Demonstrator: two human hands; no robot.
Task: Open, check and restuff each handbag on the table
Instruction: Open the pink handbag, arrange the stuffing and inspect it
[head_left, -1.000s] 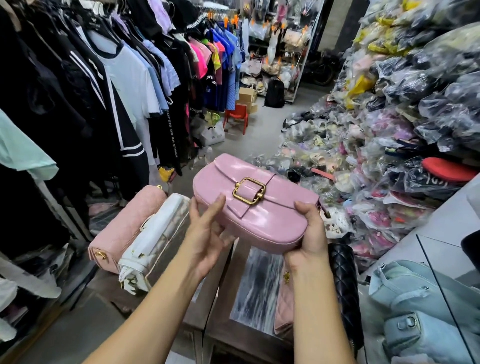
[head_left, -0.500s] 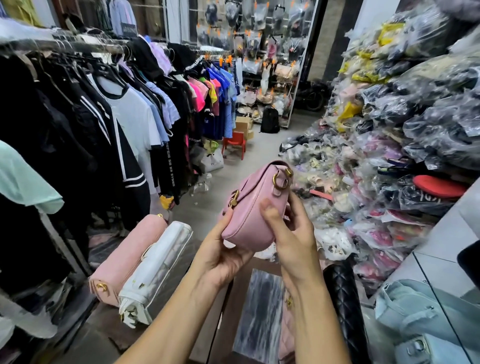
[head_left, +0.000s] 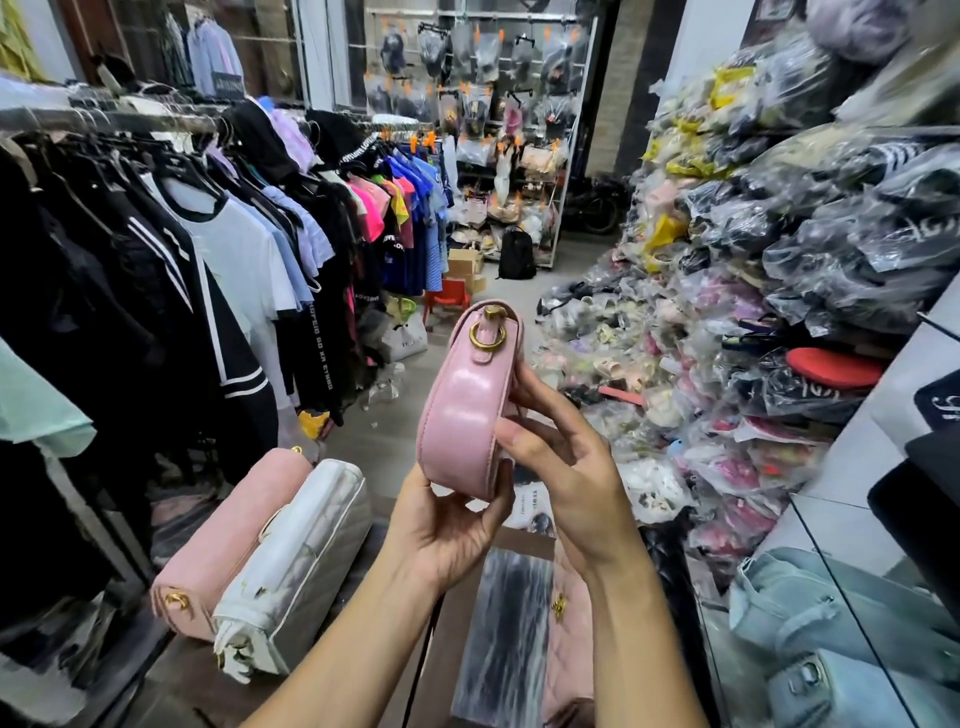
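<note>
Pink handbag (head_left: 467, 410) held upright and end-on at mid-frame, above the table (head_left: 176, 675).
The left grip (head_left: 447, 525) cups its lower end, thumb curled round the bottom edge; the right grip (head_left: 566, 462) curls its fingers on the bag's right side. A gold ring (head_left: 487, 335) sits near the upper end. At lower left, a pale pink bag (head_left: 228, 540) and a white bag (head_left: 296, 561) lie touching on the table. Hanging clothes (head_left: 208, 234) fill the left of the frame.
</note>
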